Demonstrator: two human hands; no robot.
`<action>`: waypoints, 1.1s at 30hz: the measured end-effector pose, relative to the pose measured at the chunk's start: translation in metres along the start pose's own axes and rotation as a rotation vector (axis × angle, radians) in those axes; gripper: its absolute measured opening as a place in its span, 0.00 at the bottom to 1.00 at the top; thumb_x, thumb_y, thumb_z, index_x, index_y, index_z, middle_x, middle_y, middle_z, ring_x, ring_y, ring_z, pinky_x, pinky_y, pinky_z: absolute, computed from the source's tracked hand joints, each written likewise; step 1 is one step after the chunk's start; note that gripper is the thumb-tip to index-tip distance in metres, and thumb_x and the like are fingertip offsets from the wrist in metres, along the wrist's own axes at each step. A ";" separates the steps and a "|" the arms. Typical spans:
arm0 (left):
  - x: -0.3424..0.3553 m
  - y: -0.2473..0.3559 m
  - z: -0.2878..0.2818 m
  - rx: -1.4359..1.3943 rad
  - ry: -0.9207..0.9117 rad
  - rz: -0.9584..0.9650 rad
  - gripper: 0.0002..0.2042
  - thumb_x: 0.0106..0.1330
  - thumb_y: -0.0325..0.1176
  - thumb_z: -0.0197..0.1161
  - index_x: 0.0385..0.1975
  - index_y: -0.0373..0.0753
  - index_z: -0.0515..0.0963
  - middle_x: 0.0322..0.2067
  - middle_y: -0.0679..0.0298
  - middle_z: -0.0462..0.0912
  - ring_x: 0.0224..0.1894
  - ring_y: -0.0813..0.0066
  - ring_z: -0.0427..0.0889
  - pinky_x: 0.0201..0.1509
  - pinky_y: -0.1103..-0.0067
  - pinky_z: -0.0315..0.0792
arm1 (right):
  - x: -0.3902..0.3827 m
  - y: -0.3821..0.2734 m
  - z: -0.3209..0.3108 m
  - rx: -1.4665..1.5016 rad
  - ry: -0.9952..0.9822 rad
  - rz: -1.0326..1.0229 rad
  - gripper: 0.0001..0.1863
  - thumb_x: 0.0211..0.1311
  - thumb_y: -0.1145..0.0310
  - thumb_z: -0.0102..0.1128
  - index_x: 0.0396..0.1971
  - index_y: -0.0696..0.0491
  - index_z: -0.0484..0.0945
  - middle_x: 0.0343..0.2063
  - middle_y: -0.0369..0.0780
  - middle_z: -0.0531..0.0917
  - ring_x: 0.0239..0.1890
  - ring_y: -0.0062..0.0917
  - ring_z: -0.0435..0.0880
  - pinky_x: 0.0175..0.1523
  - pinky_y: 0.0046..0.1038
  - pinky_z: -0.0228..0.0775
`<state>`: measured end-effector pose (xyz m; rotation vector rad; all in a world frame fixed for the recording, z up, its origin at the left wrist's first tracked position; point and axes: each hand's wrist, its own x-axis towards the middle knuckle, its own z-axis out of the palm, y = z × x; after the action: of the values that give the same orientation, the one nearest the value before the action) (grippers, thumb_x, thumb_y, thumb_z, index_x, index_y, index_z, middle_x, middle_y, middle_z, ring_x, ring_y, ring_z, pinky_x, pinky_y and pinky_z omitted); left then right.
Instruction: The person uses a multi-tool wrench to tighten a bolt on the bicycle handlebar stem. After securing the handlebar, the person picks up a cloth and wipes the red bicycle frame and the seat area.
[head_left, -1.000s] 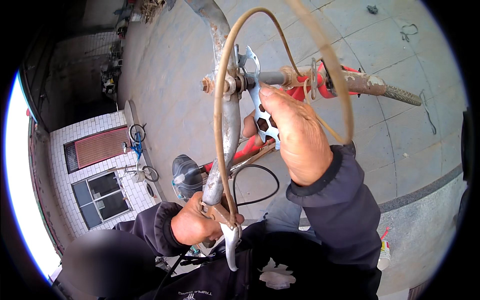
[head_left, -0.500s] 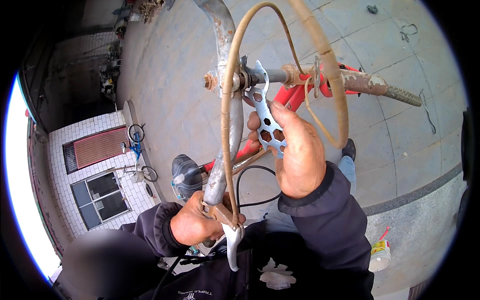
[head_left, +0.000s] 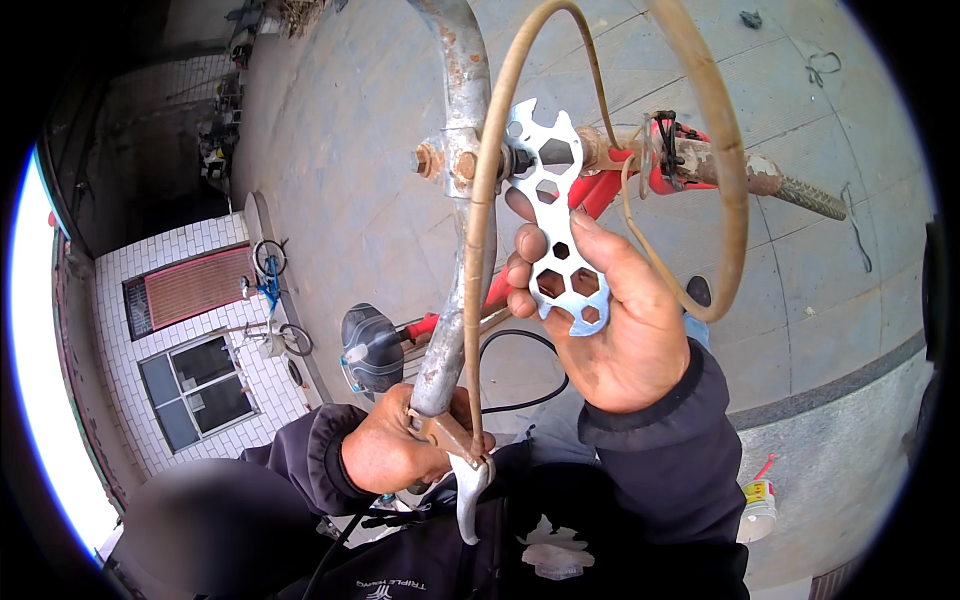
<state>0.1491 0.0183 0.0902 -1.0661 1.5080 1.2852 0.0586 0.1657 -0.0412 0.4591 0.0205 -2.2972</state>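
Observation:
My right hand (head_left: 625,310) holds a flat silver multi-hole wrench (head_left: 561,250) between thumb and fingers. The wrench's upper end lies beside a dark nut (head_left: 520,160) at the handlebar stem; whether it touches the nut I cannot tell. My left hand (head_left: 395,440) is wrapped round the near end of the rusty grey handlebar (head_left: 468,260), by the brake lever (head_left: 467,500). Rusty bolts (head_left: 427,160) sit on the stem clamp. A tan brake cable (head_left: 478,300) loops up from the lever and passes in front of the handlebar. The red bicycle frame (head_left: 595,192) shows behind.
A dark saddle (head_left: 372,345) lies left of the handlebar, and a tyre (head_left: 812,197) sticks out at the right. At left, a blue bicycle (head_left: 270,290) stands by a white-tiled wall (head_left: 120,290). A small white bucket (head_left: 758,515) stands at lower right on a ledge.
My right hand has moved slightly right and turned the wrench so its flat face shows more fully. The handlebar and cable loop have shifted a little right. My left hand keeps its grip.

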 end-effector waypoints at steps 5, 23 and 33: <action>0.000 -0.001 0.002 -0.042 0.014 0.009 0.15 0.50 0.21 0.69 0.39 0.29 0.75 0.31 0.59 0.82 0.24 0.83 0.77 0.24 0.86 0.65 | -0.004 -0.007 0.007 -0.039 0.014 0.007 0.20 0.65 0.60 0.51 0.49 0.60 0.75 0.34 0.39 0.78 0.36 0.22 0.75 0.43 0.25 0.68; 0.005 -0.003 0.000 -0.048 -0.027 0.047 0.10 0.50 0.24 0.67 0.29 0.28 0.74 0.25 0.58 0.81 0.15 0.81 0.72 0.16 0.85 0.65 | -0.019 -0.026 0.057 -0.500 0.320 -0.055 0.18 0.65 0.56 0.49 0.41 0.58 0.75 0.28 0.37 0.79 0.26 0.16 0.74 0.18 0.15 0.58; 0.004 -0.008 -0.003 -0.029 -0.117 0.098 0.10 0.53 0.20 0.63 0.35 0.31 0.76 0.21 0.67 0.77 0.20 0.86 0.72 0.22 0.85 0.64 | -0.017 -0.031 0.056 -0.482 0.269 0.115 0.24 0.66 0.55 0.43 0.45 0.63 0.73 0.27 0.40 0.76 0.22 0.17 0.73 0.16 0.14 0.53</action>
<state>0.1555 0.0143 0.0844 -0.9286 1.4720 1.4163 0.0295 0.1910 0.0131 0.4940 0.6480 -2.0117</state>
